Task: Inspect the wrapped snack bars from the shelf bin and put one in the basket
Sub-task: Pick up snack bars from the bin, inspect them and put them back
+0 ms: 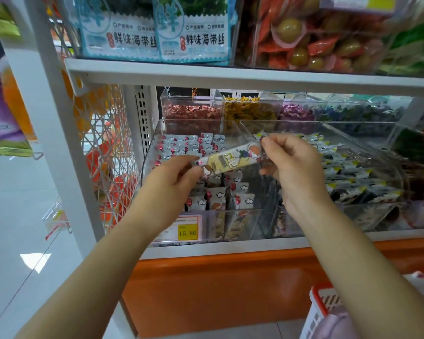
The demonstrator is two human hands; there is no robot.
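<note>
Your left hand (171,178) and right hand (289,162) each pinch one bar (230,160) end. Loose grip: bar falls into bin (150,152) under grip. Basket (316,293) low, right of grip: you may miss.

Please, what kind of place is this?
Probably a snack shop or supermarket aisle: clear shelf bins of wrapped snacks, a yellow price tag reading 15.80, and a red-rimmed shopping basket at lower right.

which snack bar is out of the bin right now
The yellow-wrapped bar pinched by its ends between the left hand and right hand, above the bin; the others lie inside it.
</note>
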